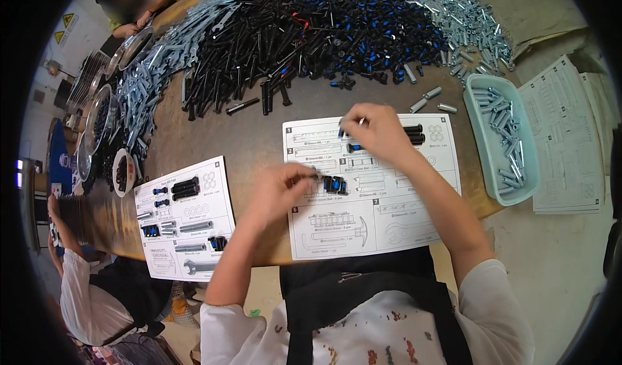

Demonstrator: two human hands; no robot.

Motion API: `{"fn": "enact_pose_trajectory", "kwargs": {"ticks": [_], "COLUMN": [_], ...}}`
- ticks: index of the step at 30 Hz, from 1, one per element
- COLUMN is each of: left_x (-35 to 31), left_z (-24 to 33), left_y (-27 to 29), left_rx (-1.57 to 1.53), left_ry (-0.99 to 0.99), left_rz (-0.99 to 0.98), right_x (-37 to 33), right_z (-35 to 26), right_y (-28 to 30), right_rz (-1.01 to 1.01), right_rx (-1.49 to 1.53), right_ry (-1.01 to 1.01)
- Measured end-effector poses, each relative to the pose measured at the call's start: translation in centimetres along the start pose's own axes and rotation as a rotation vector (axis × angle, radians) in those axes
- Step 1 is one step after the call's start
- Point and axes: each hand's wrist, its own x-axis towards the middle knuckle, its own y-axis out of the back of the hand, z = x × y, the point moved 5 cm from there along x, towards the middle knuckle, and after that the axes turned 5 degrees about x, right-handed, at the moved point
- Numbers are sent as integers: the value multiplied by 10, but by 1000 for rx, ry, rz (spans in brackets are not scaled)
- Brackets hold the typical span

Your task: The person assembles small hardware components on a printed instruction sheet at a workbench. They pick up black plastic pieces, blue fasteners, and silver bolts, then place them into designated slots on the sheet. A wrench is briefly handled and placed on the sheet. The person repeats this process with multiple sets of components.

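A printed parts sheet [414,229] lies on the table in front of me, with line drawings in numbered boxes. Over its upper part, my right hand [376,128] is closed in a pinch on a bolt [341,131] with a blue tip. Beneath that hand lies another blue-patched bolt [353,148], and long black bolts [413,135] lie just right of it. My left hand [282,193] is closed too, its fingertips pinching a small dark bolt [315,178]. Right beside those fingertips sits a small group of short black-and-blue bolts [335,185] on the sheet.
A large heap of black bolts [259,47] and blue-tipped bolts [389,41] spreads across the back, flanked by silver wrenches [194,31] and sleeves [476,31]. A pale green bin [478,138] of sleeves stands right. Another sheet with hardware [188,219] lies left, near a co-worker [97,294].
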Motion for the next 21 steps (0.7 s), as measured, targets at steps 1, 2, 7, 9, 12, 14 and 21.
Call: {"fn": "enact_pose_trajectory", "kwargs": {"ticks": [1,2,7,9,12,14,21], "left_x": [-16,-26,-35,-34,-33,-32,23], "left_z": [-9,-7,11,10,10,11,32], "left_y": [-7,-11,-18,-20,-21,-20,4], "left_rx": [-91,-34,244,252,313,286,132], "left_ry": [-4,-87,-228,-237,-299,-303,-229], "left_rz": [-7,25,198,200,228,209,260], "right_x": [-7,-17,-36,-37,-36,-35,31], "right_z": [-10,-16,-28,-26,-22,-23,8], "right_y": [-14,-29,-74,-80,-84,-83,3], "right_rz": [-63,-119,-244,-279,-321,-401,52], "right_rx": [38,-12,-218,-294,-368,-436,-441], "right_ry": [19,122,260,261,227,230,71]}}
